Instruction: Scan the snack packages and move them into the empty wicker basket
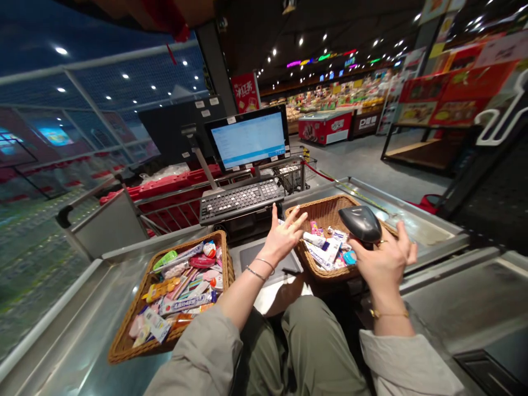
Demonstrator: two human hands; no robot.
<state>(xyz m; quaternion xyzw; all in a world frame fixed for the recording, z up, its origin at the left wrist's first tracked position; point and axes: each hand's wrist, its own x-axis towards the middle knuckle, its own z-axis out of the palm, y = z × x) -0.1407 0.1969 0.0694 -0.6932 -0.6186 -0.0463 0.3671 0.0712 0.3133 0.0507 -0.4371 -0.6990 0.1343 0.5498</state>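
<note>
In the head view my right hand (pixel 381 261) is wrapped round a black handheld barcode scanner (pixel 360 222), held over the right side of a wicker basket (pixel 309 264). Small packaged goods lie in that basket, among them white-and-blue boxes and tubes (pixel 325 250). My left hand (pixel 284 236) is beside the basket's left rim, its fingers spread and pointing forward. A small pale patch shows behind its thumb, too small to make out. To the left, a second wicker basket (pixel 228 258) is full of mixed small packages, including a purple-and-white pack (pixel 187 302).
A keyboard (pixel 241 199) stands ahead below a lit monitor (pixel 249 137). Between the baskets lies a grey flat pad (pixel 251 258) on the counter. Metal counter surfaces (pixel 94 308) run along both sides. A shopping cart (pixel 309 165) and a red freezer (pixel 325 127) are farther off.
</note>
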